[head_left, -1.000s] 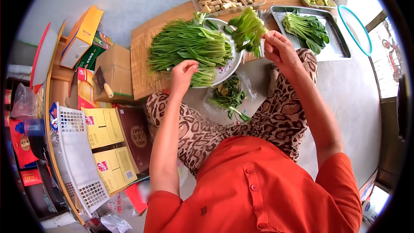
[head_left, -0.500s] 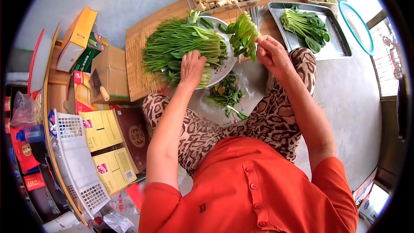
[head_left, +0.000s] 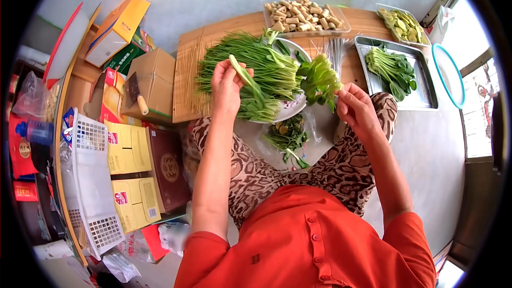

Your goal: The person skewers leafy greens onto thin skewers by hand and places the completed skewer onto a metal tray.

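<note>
My left hand (head_left: 226, 86) is raised over the near side of the plate, pinching a single leafy green stalk (head_left: 246, 79) between thumb and fingers. My right hand (head_left: 356, 108) grips a skewer of leafy greens (head_left: 320, 81) at its near right end; the stick itself is mostly hidden by the leaves. Beneath both hands is a white plate (head_left: 290, 108), heaped with long thin chives (head_left: 248, 61) and a shorter bunch of leafy greens (head_left: 258, 109) along the near edge.
A wooden board (head_left: 184, 88) carries loose bamboo skewers (head_left: 193, 64), metal skewers (head_left: 336, 50) and a tub of tan rolls (head_left: 304, 16). Right are a metal tray (head_left: 421, 96) with finished greens and a tub of green slices (head_left: 405, 25). A cleaver (head_left: 137, 95) rests by boxes.
My left hand has risen from the greens on the plate and now holds one stalk. My right hand still holds the skewer of greens. The whole view has shifted slightly.
</note>
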The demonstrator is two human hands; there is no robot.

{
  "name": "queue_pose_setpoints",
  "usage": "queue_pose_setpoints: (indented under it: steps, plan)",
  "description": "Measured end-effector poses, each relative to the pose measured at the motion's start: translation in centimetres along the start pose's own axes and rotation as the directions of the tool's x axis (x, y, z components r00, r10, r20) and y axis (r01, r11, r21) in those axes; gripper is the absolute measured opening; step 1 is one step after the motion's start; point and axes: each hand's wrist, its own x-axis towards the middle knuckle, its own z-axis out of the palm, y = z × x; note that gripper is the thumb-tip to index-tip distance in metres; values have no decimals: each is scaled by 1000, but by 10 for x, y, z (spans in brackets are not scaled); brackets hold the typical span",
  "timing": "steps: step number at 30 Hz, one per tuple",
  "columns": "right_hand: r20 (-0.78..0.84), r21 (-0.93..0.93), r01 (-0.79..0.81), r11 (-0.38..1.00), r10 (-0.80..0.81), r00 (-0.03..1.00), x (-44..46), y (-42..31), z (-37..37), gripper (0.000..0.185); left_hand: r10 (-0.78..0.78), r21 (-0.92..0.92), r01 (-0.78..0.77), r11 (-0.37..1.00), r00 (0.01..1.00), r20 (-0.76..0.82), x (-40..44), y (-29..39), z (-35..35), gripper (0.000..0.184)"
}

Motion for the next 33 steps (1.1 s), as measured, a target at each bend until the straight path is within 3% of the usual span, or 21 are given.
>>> queue_pose_setpoints:
  steps: [5,10,13,17,24,28,33]
  plan:
    - [-16,-115,-87,990,86,996,-15,5,33,12,-159,-138,139,981,976,-146,-21,-15,-18,13]
    - [51,-114,-171,979,178,983,-19,25,50,11,-125,-147,94,985,969,-214,-50,-17,-21,17]
    - [85,-191,-181,965,200,976,-22,29,61,12,-36,-147,23,989,996,-86,-66,-8,-21,21]
    - [114,-204,-192,960,218,969,-24,25,74,12,18,-53,-25,998,992,-122,-79,-1,-18,24]
    - [190,-222,-188,957,231,954,-27,30,82,10,-46,-94,36,995,993,-110,-84,9,-16,22]
    - [211,-234,-202,951,253,944,-31,33,83,9,-140,-258,132,957,990,-14,-83,9,-16,21]
    - [194,-279,-198,940,257,947,-34,31,84,9,-145,-238,144,960,989,16,-87,10,-13,20]
